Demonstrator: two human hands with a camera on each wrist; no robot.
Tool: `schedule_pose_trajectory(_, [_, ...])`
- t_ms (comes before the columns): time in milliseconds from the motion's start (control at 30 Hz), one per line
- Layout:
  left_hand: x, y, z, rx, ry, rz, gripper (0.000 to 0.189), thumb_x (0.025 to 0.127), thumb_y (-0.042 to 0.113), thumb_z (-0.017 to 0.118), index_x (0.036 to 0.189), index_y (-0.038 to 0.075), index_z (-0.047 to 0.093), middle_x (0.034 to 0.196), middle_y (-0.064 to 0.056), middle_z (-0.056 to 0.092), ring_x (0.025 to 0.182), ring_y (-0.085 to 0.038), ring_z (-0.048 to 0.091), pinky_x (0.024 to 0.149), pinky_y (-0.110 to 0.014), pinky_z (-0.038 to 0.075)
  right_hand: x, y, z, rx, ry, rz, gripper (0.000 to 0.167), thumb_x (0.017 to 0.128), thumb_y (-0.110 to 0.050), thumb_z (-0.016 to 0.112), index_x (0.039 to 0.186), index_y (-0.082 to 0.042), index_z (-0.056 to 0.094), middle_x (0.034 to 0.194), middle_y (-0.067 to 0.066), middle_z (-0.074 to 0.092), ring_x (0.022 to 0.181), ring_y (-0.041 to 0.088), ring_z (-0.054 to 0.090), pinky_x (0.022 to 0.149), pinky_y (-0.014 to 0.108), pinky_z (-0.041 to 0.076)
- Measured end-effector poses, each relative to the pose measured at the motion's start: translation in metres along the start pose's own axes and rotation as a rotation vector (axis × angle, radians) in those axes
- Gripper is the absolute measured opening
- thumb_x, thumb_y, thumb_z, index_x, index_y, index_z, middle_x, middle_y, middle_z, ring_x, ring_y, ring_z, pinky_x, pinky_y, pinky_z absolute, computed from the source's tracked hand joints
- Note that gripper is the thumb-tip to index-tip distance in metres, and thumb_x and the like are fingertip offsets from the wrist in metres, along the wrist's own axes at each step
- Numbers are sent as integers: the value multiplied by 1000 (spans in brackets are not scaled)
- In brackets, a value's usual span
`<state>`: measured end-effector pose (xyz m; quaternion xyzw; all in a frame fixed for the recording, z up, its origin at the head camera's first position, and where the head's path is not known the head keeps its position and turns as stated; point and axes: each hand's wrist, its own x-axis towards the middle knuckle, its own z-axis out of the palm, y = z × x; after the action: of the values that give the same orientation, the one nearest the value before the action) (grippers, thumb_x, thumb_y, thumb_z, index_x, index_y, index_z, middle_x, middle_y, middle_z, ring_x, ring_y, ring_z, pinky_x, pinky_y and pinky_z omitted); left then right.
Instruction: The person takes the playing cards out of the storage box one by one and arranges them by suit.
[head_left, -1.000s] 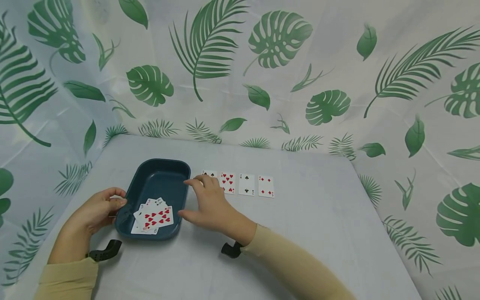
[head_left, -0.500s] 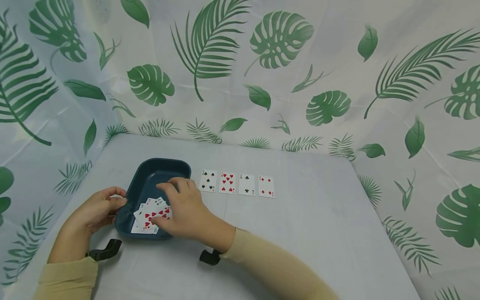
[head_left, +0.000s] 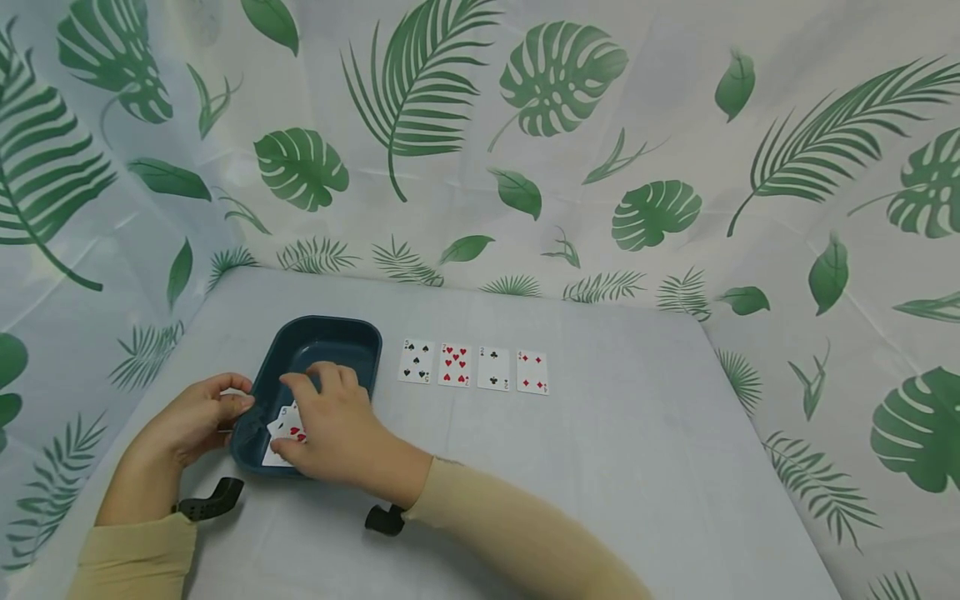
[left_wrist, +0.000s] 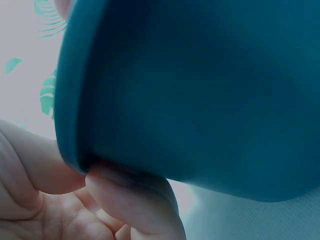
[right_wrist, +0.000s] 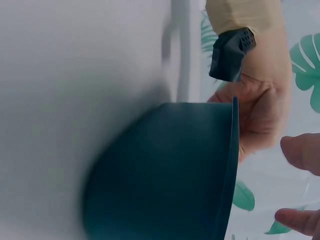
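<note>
A dark blue rectangular tray [head_left: 330,346] stands at the left of the table. My left hand [head_left: 191,417] grips its left rim, and the left wrist view shows the thumb and fingers [left_wrist: 130,200] pinching the tray's edge [left_wrist: 70,100]. Inside, at the near end, lies a loose pile of playing cards [head_left: 288,423], partly hidden by my right hand [head_left: 341,429]. That hand hovers over the pile, thumb and fingers spread apart. In the right wrist view its fingertips [right_wrist: 302,152] show nothing between them, above the tray's rim [right_wrist: 231,165].
Right of the tray, several face-up cards form a row: five of spades [head_left: 416,362], seven of hearts [head_left: 455,365], two of clubs [head_left: 493,369] and four of diamonds [head_left: 532,372]. A white cloth covers the table [head_left: 600,467]. Leaf-printed curtains [head_left: 555,158] enclose it.
My right hand has moved left from beside the five of spades and the tray's right rim to above the pile, uncovering the row. My left hand and the tray have stayed put.
</note>
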<state>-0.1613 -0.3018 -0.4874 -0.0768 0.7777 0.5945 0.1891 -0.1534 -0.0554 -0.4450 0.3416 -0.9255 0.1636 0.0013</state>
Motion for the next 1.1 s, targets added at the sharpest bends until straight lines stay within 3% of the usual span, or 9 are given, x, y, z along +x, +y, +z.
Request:
schedule_pose_trajectory(300, [0, 1, -3, -13, -26, -3, 15, 113, 14, 51, 124, 4, 48, 83, 9, 68, 73, -10, 62, 64, -31, 53, 11, -15, 9, -112, -57, 79, 81, 98, -60, 71, 161, -20, 42, 158, 12, 46, 144, 31, 47, 101, 40, 56])
schedule_pose_trajectory(567, [-1, 1, -2, 2, -20, -5, 17, 114, 13, 49, 125, 1, 47, 82, 9, 67, 72, -10, 61, 64, -31, 52, 19, -21, 22, -106, -146, 223, 79, 95, -63, 72, 155, -20, 44, 145, 8, 53, 120, 25, 54, 88, 40, 57])
schedule_pose_trajectory(833, [-1, 1, -2, 4, -20, -6, 16, 113, 12, 49, 125, 1, 47, 81, 8, 65, 71, -10, 59, 64, -31, 51, 24, -25, 33, -159, -222, 299, 79, 95, -68, 69, 154, -20, 47, 144, 8, 54, 120, 29, 61, 85, 40, 59])
schedule_pose_trajectory(1100, [-1, 1, -2, -9, -28, -6, 14, 113, 11, 50, 124, 3, 47, 81, 9, 65, 71, -9, 59, 64, -31, 52, 31, -28, 37, -184, -296, 357, 87, 94, -73, 67, 161, -23, 43, 162, 11, 45, 134, 34, 60, 93, 45, 61])
